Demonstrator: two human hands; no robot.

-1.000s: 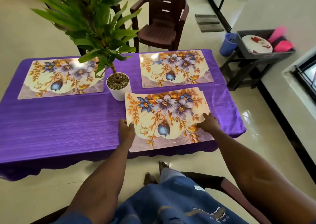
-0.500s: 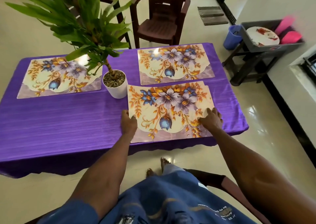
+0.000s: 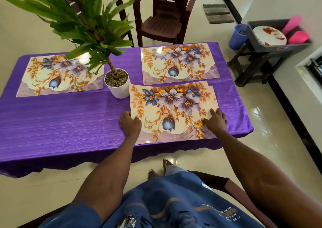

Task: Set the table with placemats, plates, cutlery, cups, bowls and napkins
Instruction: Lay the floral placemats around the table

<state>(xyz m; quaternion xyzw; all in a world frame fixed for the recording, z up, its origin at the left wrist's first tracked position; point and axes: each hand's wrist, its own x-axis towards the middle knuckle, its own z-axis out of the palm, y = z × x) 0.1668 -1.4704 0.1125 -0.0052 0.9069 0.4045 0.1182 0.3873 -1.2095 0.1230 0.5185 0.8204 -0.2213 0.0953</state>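
Both hands keep their hold on the near placemat (image 3: 172,111), which has slid slightly toward the table's near edge and turned squarer to it. Left hand (image 3: 130,124) pinches the mat's left edge, fingers curled; right hand (image 3: 216,121) presses flat with spread fingers on its right side. A second sheet peeks out beneath at the far right corner. Glossy, thin and rectangular, it carries purple and blue flowers. Beyond the hands lie two matching placemats (image 3: 179,63) on ribbed purple tablecloth (image 3: 61,119), beside a smooth white plant pot (image 3: 117,84).
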